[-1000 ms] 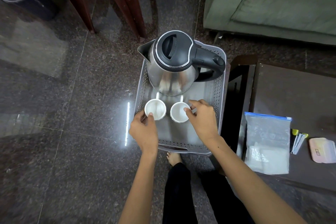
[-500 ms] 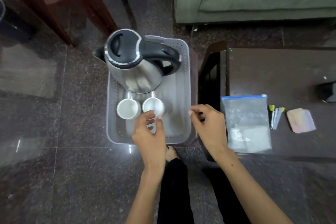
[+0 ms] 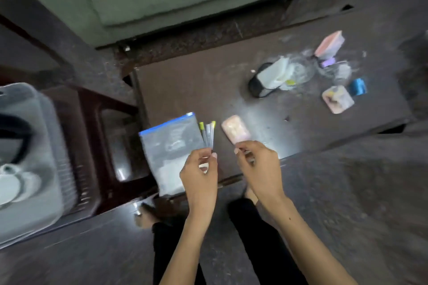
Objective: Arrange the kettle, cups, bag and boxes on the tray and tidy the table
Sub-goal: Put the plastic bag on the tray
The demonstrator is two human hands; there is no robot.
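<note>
Clear zip bag (image 3: 172,146), sachets (image 3: 208,134) and pink box (image 3: 235,131) line the desk's (image 3: 208,90) near edge; both hands' fingers curl loosely, holding nothing: left hand (image 3: 200,176), right hand (image 3: 259,169)

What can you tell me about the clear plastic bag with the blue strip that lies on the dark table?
The bag is a clear zip bag of thin plastic with a blue closing strip along its top edge. It lies flat on the dark table, near the front edge, turned a little so the blue strip slants. Something pale shows inside its lower part; the blur hides what it is. Small sticks with yellow tips lie along its right side. The left hand covers its lower right corner; contact cannot be told.
</note>
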